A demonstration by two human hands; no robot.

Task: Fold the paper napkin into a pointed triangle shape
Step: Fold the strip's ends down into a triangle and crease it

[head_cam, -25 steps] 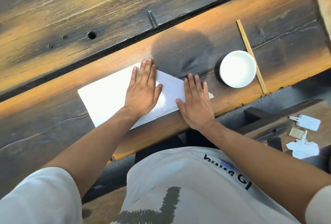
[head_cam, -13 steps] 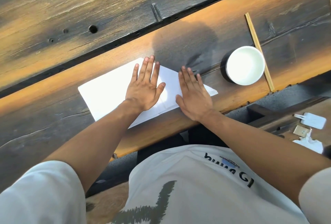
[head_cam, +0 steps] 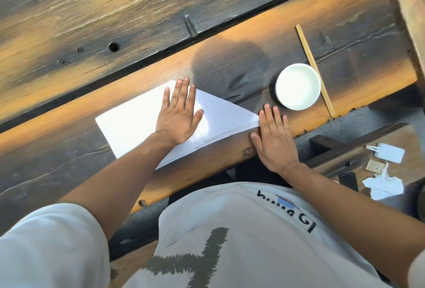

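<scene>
Both of your palms lie flat and unclenched: left hand (head_cam: pixel 178 112) on the napkin (head_cam: pixel 138 122), right hand (head_cam: pixel 272 138) at its pointed tip, near the bowl (head_cam: pixel 298 86).

napkin (head_cam: pixel 138 124) middle: your left hand (head_cam: pixel 178 115) hides it
napkin point: your right hand (head_cam: pixel 273 138) covers its tip
shirt print (head_cam: pixel 287 207): too blurred to read
items on bench (head_cam: pixel 384 168): too small to tell
</scene>
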